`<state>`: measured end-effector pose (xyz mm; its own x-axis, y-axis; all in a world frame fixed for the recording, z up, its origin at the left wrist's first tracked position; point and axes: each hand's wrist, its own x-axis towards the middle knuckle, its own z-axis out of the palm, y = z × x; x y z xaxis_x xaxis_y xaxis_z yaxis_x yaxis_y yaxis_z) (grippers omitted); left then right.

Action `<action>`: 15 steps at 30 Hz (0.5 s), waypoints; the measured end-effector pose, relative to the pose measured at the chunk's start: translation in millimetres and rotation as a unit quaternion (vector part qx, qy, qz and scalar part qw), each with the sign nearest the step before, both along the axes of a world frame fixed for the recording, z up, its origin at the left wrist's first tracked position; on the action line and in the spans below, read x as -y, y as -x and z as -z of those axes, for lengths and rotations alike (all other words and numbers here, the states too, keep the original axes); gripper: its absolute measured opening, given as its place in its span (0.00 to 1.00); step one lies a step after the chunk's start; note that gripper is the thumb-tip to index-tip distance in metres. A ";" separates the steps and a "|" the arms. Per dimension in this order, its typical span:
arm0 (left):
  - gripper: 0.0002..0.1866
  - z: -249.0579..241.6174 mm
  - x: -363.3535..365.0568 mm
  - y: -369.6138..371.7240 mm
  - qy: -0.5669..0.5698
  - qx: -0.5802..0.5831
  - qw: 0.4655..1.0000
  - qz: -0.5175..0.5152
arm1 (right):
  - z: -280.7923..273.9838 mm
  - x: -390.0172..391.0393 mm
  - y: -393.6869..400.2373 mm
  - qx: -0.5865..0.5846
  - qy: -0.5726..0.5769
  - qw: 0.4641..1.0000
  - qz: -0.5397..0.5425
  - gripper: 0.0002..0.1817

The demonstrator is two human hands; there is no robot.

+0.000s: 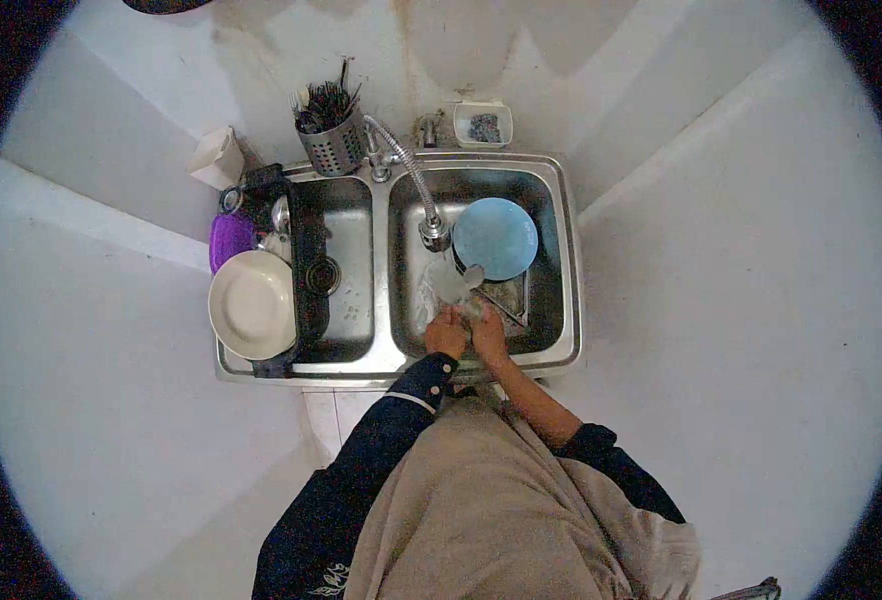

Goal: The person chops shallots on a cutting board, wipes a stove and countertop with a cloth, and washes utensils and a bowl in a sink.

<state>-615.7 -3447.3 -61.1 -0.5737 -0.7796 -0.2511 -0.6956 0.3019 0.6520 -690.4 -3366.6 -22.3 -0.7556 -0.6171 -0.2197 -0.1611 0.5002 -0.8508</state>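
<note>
My two hands are close together low in the right basin of a steel double sink (pixel 561 300), under the pull-out faucet (pixel 431 230). My left hand (pixel 447 332), in a dark sleeve with a white cuff, and my right hand (pixel 488 333), forearm bare, both grip a small clear glass (pixel 454 284) that tilts up toward the spout. Water seems to run over it. A round light-blue plate (pixel 496 238) leans in the same basin just behind the glass, over a small wire rack (pixel 514 300).
A black drying rack (pixel 301 250) over the sink's left side holds a cream plate (pixel 252 303) and a purple bowl (pixel 229 238). Behind the sink stand a perforated cutlery holder (pixel 331 142), a white jug (pixel 217 157) and a small white dish (pixel 482 125). White counters lie both sides.
</note>
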 end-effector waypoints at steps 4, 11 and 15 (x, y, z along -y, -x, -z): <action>0.22 -4.9 15.6 -5.7 -0.035 -0.073 0.997 -0.011 | -9.8 -25.7 28.3 -0.018 -0.165 0.982 -0.094 0.32; 0.11 -45.6 0.3 -11.9 -0.060 -0.105 0.992 -0.021 | 30.7 24.3 71.8 -0.019 -0.100 0.990 -0.093 0.32; 0.08 -10.9 -2.8 -10.1 -0.050 -0.172 0.983 -0.031 | 17.0 93.1 63.1 -0.074 -0.049 0.991 -0.104 0.32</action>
<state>-605.6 -3444.5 -50.2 -0.5902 -0.7971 -0.1277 -0.4442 0.1886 0.8758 -753.5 -3459.7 -39.3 -0.6426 -0.7439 -0.1834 -0.3882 0.5225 -0.7591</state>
